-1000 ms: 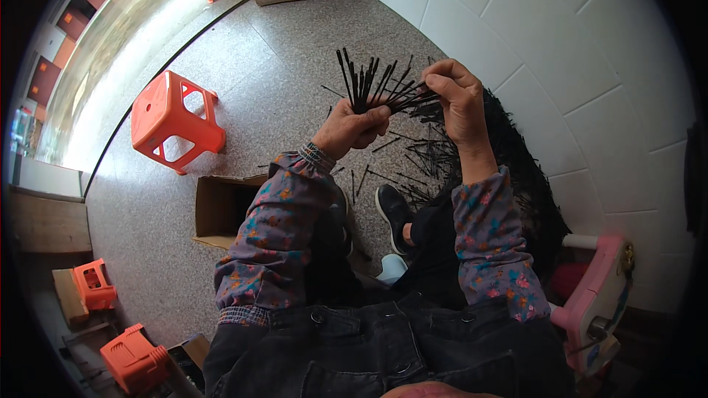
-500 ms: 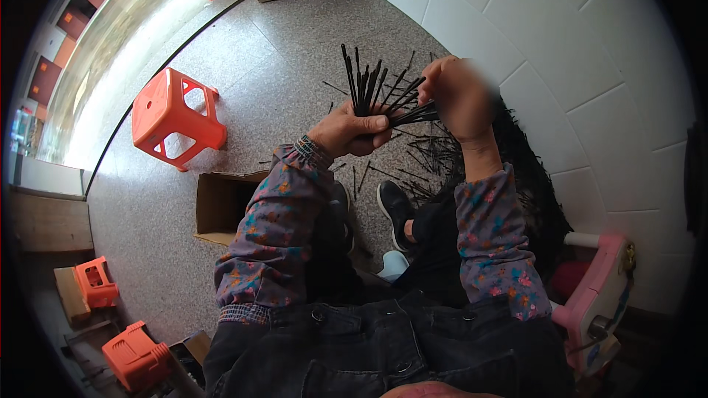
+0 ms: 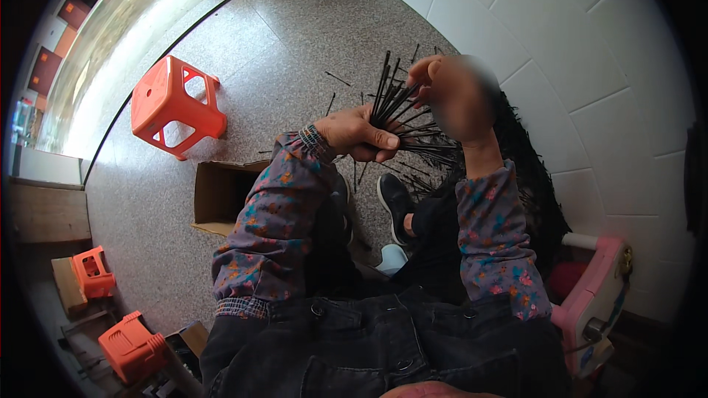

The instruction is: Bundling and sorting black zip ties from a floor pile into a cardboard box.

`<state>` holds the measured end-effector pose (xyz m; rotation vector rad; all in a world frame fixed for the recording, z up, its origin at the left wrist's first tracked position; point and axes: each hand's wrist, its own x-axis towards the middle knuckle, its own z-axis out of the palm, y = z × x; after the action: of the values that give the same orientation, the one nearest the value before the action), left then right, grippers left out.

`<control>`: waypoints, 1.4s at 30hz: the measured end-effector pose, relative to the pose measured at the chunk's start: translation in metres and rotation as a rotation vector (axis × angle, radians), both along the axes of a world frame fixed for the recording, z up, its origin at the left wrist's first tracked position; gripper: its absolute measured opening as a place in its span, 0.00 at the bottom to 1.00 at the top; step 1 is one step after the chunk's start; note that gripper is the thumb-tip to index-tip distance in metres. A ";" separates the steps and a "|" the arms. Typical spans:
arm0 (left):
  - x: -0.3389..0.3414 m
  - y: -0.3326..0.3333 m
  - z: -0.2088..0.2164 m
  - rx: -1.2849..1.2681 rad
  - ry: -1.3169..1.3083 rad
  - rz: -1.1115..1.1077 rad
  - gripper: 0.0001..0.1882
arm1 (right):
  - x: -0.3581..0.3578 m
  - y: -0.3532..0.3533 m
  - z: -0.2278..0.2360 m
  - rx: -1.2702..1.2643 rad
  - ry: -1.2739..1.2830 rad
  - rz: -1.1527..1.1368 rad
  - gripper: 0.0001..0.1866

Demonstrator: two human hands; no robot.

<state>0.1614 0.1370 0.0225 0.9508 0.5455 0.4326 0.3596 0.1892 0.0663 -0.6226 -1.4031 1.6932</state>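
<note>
A fanned bundle of thin black sticks is gripped in my left hand, its thumb pressed across their lower ends. They spread upward and to the right. My right hand is raised beside the fan, its bent fingertips at the stick ends. A blur covers much of that hand, so I cannot tell whether it pinches any stick. Below and behind the bundle, more loose black sticks are scattered over the floor.
A dark heap lies along the white tiled wall at my right. An orange stool stands at the left, above an open cardboard box. A pink and white frame is close by my right side.
My left hand has shifted slightly right with the bundle, and the sticks are fanned wider toward my right hand. The right hand has stayed by their tips, moving only a little.
</note>
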 end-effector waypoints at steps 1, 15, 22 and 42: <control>0.001 0.000 0.001 -0.009 0.028 -0.008 0.17 | 0.000 -0.001 0.000 0.024 -0.038 0.014 0.16; 0.000 0.000 -0.002 0.007 0.115 0.040 0.08 | 0.009 -0.001 0.006 0.179 -0.252 0.063 0.09; -0.004 0.000 -0.005 0.032 0.127 0.062 0.07 | 0.011 -0.003 0.011 0.150 -0.326 0.099 0.11; -0.004 0.001 0.002 0.048 0.154 0.086 0.09 | 0.006 -0.003 0.005 0.128 -0.287 -0.023 0.07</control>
<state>0.1575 0.1378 0.0249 1.0150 0.7203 0.4535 0.3651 0.1867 0.0715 -0.8303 -1.6830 1.5252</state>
